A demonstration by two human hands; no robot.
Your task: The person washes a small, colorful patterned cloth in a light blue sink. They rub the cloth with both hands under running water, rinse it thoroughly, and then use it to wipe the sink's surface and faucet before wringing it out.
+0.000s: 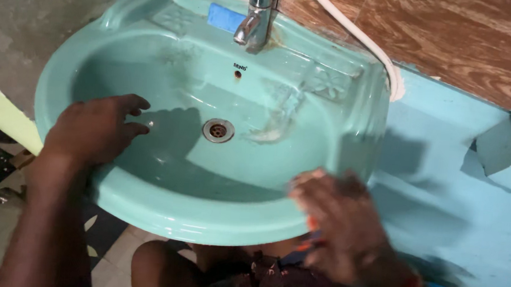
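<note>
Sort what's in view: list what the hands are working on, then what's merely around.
In hand:
left hand resting on the rim of the green wash basin
right hand, blurred, on the front rim, seemingly holding something orange

Around:
chrome tap
drain
white hose
blue wall

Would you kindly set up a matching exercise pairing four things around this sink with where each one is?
Things:
1. Left hand
2. Right hand
3. Shiny chrome metal tap
4. Round silver metal drain

Places:
A. At the bottom of the bowl of the turquoise ceramic sink
B. On the sink's front right rim, blurred
C. Inside the bowl on its left slope, fingers spread
D. On the back edge of the sink, by the brown wood-patterned wall

Pairs: 1-C, 2-B, 3-D, 4-A
</note>
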